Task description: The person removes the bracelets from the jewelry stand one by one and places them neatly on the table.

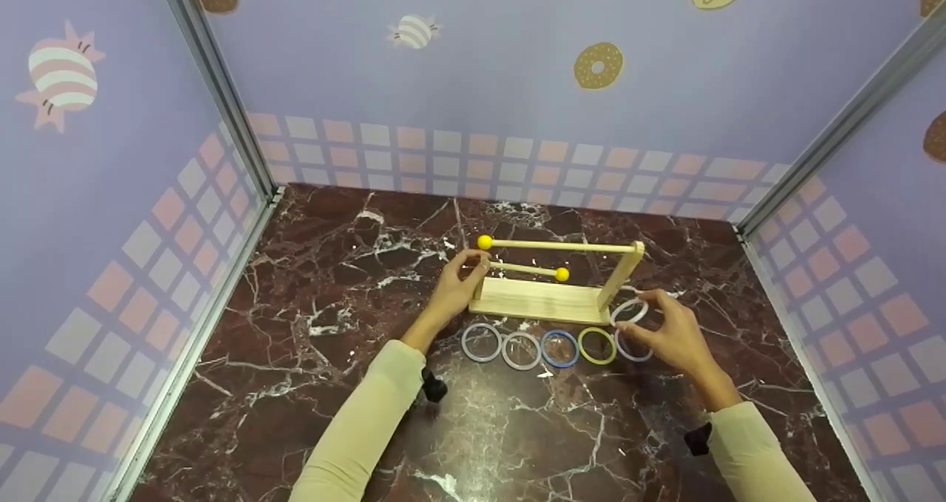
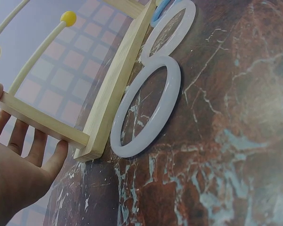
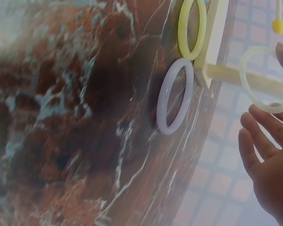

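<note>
A light wooden stand (image 1: 539, 300) has a short left post, a taller right post and two horizontal rods tipped with yellow balls (image 1: 484, 242). My left hand (image 1: 454, 287) grips the short post (image 2: 45, 121), thumb at its top and fingers behind it. Beside the tall post (image 1: 621, 274), my right hand (image 1: 674, 332) pinches a whitish ring (image 3: 244, 77) between thumb and fingers, raised off the table. In front of the base lie a pale grey ring (image 1: 465, 342), a pale pinkish ring (image 1: 505, 350), a blue ring (image 1: 545, 349), a yellow-green ring (image 1: 582, 345) and a lilac ring (image 3: 162, 101).
The stand and rings are on a dark red marbled tabletop (image 1: 310, 384) with white veins. Lilac printed panels enclose it at the back (image 1: 502, 66) and both sides, joined by metal corner strips (image 1: 222, 80).
</note>
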Available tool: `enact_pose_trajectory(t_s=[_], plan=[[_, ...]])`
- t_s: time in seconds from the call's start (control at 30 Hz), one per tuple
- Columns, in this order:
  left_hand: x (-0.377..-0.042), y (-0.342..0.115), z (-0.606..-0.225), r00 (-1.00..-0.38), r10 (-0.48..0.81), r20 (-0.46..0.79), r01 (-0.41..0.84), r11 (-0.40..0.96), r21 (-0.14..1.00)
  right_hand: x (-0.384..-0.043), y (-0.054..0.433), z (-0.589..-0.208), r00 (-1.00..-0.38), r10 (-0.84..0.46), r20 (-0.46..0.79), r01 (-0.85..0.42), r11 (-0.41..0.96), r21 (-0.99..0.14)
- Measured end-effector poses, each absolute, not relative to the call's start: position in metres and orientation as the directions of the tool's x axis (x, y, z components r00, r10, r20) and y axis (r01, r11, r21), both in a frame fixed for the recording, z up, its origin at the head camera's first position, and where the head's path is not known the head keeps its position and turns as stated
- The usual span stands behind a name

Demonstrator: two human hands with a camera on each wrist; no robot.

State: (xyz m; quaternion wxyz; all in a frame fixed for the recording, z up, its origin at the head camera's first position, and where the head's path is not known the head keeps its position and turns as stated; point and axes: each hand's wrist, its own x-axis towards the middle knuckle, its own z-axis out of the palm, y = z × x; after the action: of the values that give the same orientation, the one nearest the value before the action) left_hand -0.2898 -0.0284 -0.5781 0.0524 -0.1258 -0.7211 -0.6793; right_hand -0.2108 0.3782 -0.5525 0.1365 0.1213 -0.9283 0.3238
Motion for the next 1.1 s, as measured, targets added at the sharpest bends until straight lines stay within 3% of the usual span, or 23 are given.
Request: enact_pose_trajectory(t_s=[0.67, 1.1], plan=[[-0.29, -0.031, -0.578, -0.964, 0.128, 0.232, 0.24, 0.055, 0.969, -0.194, 0.439, -0.575, -0.965, 0.049, 0.257, -0.1, 0.838, -0.536], [-0.289, -0.03, -0.577, -0.964, 0.114, 0.24, 0.248, 0.059, 0.967, -0.189, 0.447, -0.592, -0.959, 0.018, 0.284, -0.127, 0.867, -0.482]])
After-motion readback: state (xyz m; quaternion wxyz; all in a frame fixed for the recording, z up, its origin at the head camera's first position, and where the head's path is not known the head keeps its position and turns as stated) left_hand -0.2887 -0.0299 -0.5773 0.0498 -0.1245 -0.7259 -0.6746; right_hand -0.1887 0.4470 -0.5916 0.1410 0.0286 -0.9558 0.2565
